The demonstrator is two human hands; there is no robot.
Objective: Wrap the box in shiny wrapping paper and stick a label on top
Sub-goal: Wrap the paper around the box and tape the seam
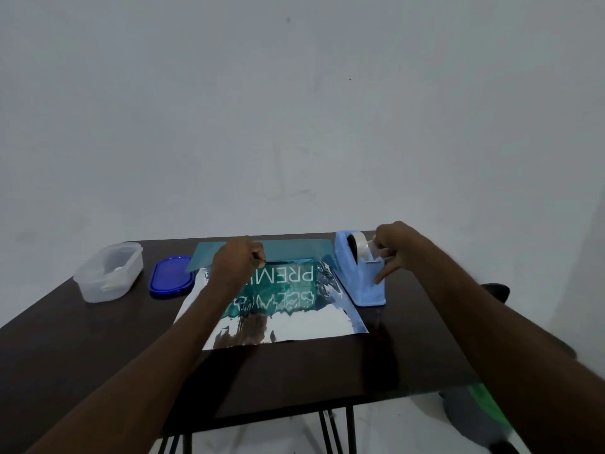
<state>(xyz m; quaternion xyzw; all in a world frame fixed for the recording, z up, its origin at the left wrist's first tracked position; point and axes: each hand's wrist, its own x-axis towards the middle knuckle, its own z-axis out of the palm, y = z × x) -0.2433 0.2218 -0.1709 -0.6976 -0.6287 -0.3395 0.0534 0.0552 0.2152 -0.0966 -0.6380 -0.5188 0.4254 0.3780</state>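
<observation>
Head view: dark table (98, 339), pale wall (294, 109).

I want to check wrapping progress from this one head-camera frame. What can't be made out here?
- Teal printed box: its lettering is partly hidden by the left hand.
- Pale blue tape dispenser: whether tape is pulled free is hidden by the right hand.
- Clear plastic tub: contents too blurred to identify.
- Shiny silver wrapping paper: reflections hide any creases.
- Label: none can be made out.
</observation>
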